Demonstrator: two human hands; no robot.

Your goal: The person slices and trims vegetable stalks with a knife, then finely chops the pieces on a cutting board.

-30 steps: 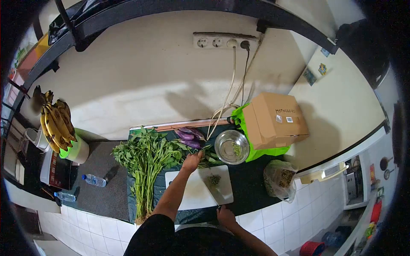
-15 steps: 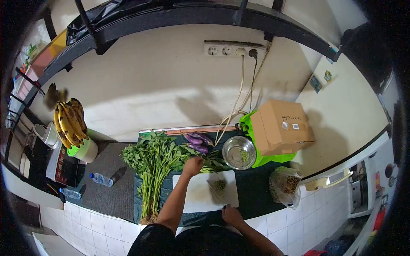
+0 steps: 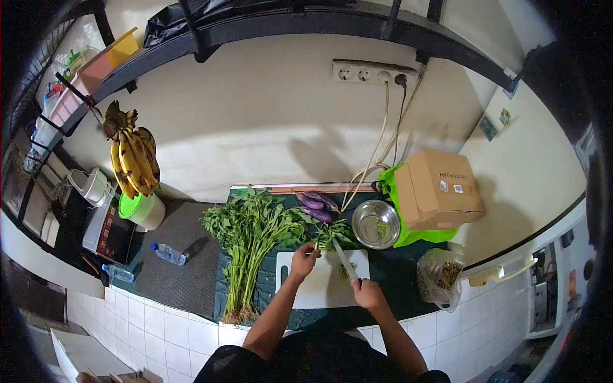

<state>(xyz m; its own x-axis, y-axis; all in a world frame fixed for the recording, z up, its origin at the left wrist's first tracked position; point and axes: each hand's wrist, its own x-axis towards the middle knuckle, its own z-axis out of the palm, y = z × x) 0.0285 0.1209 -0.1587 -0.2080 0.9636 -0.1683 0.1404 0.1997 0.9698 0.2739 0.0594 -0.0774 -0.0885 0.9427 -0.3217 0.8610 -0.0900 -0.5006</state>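
My right hand (image 3: 368,294) is wrapped round the handle of a kitchen knife (image 3: 345,260). Its blade slants up and left over the white cutting board (image 3: 319,290), the tip reaching some leafy greens (image 3: 333,233) at the board's back edge. Pinched together, the fingers of my left hand (image 3: 305,261) hold the stem ends of these greens, just left of the knife tip. A little heap of cut greens (image 3: 345,270) lies on the board, partly behind the blade. Behind the board and to the right stands a steel bowl (image 3: 358,223) with some green pieces inside.
A big bunch of leafy greens (image 3: 249,255) with roots lies left of the board. Purple eggplants (image 3: 316,203) rest behind. To the right are a cardboard box (image 3: 440,191) and a plastic bag (image 3: 440,277). Bananas (image 3: 134,159) hang at left, above a water bottle (image 3: 168,254).
My right hand has moved away from my body, bringing the knife from low over the board up to the greens at the back. The whole view has shifted.
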